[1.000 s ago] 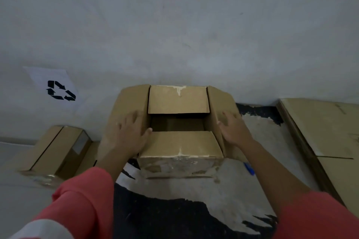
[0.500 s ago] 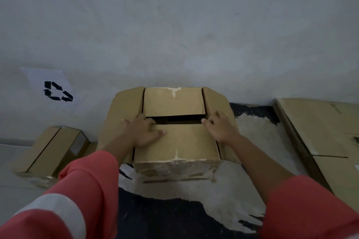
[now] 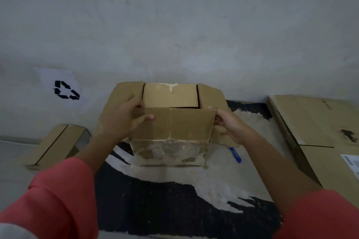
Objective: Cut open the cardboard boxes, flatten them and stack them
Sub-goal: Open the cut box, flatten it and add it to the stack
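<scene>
View from a head-worn camera, looking down at a floor patched in pale grey and black where it meets a grey wall

At the left of the frame, a white sheet printed with a black recycling symbol is on the wall. Below it, a small closed box lies on the floor, well apart from the work.

A red sleeve enters from the lower left corner. Its left hand grips the left end of the near flap, fingers curled round the edge and thumb lying across the flap's upper face.

In the centre, the cardboard box stands on the floor with its back against the wall. Its front face is glossy with clear tape and looks scuffed. The far flap lies folded over the opening, a dark gap shows between it and the raised near flap, and the two side flaps splay outward.

The right hand grips the right end of the same flap, fingertips hooked over its top edge and thumb lower down.

Just right of the box, a small blue object lies on the floor; it is too small to identify.

At the right edge, a stack of flattened cardboard lies on the floor with a white label on the top sheet. A second red sleeve fills the lower right corner
</scene>
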